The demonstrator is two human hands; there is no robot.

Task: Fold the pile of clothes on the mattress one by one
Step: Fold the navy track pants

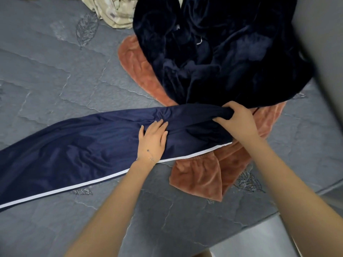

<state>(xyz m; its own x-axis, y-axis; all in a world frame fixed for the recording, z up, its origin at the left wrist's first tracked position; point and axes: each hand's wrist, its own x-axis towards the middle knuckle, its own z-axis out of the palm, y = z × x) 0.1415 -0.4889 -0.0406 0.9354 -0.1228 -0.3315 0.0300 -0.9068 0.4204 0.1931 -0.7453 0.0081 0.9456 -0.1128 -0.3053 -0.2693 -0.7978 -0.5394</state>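
Note:
Navy track pants (74,151) with a white side stripe lie stretched across the grey quilted mattress (46,71), running from the left edge to the centre right. My left hand (153,140) rests flat on them near the middle, fingers spread. My right hand (235,117) grips the bunched waist end of the pants. Behind it sits the pile: a dark navy velvet garment (213,52) on top of a rust-orange fleece garment (200,175).
A cream patterned cloth (113,12) lies crumpled at the top of the mattress. The mattress edge runs along the lower right, with pale floor (259,238) below it. A grey blurred surface (324,43) fills the top right corner.

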